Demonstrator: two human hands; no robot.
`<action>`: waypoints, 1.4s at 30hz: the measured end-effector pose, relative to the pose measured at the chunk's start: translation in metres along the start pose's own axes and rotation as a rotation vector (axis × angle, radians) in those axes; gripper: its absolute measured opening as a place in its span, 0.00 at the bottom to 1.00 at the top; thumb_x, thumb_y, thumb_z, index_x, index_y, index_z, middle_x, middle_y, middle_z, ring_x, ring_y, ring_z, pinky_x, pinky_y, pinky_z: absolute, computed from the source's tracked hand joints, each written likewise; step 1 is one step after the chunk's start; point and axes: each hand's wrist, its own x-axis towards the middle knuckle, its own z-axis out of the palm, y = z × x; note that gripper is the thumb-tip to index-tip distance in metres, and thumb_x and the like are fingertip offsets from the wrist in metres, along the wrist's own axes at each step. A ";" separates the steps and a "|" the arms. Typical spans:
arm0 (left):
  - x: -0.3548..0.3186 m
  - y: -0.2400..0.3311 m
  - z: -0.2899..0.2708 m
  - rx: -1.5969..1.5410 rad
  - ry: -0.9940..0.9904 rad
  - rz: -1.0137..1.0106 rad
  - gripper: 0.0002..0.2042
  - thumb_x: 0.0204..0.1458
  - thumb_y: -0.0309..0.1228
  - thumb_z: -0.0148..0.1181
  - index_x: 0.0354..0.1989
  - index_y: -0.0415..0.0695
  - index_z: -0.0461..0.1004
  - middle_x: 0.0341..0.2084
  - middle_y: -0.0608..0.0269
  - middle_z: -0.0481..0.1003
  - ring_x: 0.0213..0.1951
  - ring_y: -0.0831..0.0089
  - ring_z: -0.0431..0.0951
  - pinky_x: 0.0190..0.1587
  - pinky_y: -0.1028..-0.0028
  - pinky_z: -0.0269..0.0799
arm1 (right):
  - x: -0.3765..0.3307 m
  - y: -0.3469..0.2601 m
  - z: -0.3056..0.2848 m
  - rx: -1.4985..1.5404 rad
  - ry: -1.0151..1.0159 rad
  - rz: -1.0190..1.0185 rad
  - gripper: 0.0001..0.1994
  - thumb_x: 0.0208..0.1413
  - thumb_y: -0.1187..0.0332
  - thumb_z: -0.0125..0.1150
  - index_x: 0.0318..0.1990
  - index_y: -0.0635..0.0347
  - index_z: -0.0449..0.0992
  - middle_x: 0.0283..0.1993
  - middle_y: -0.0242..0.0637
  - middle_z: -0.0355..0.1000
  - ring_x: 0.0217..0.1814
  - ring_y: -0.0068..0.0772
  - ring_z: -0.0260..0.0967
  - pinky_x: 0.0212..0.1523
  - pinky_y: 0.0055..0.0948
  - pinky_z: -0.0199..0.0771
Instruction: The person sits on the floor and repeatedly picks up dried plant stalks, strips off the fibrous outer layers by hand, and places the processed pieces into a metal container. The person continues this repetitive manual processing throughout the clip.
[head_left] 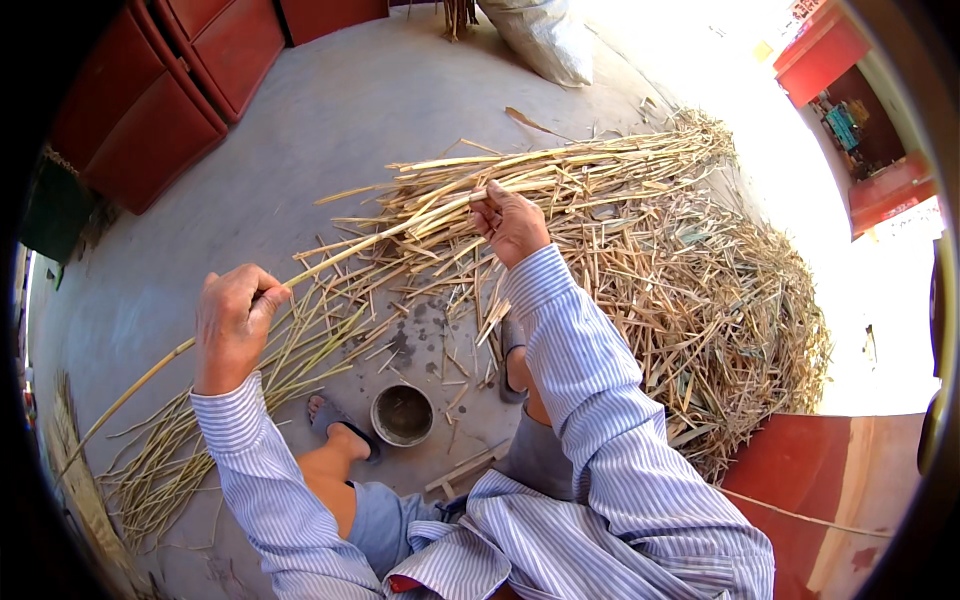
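Observation:
A long, pale yellow stalk (350, 250) slants across in front of me, its thin end reaching down to the lower left. My left hand (235, 318) is closed round it partway along. Higher up and to the right, my right hand (511, 221) pinches the stalk near its thicker end. Beyond and beneath the right hand lies a bundle of straight dry stalks (600, 155). Several thinner, greenish stalks (190, 450) are spread on the floor below my left hand. My palms are mostly turned from view.
A heap of dry husks and broken stalks (700, 310) fills the right side. Between my feet stands a small round bowl (402, 415) with dark contents. Red sofas (140, 100) stand far left, a white sack (545, 40) at the back, and a red panel (790, 470) at lower right.

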 end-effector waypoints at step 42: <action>-0.047 -0.067 -0.003 -0.573 -0.233 -0.569 0.06 0.48 0.27 0.62 0.24 0.40 0.71 0.16 0.71 0.69 0.19 0.86 0.64 0.21 0.81 0.58 | -0.008 -0.069 -0.009 0.030 -0.536 -0.219 0.07 0.64 0.69 0.54 0.47 0.57 0.74 0.51 0.43 0.75 0.54 0.35 0.73 0.52 0.32 0.74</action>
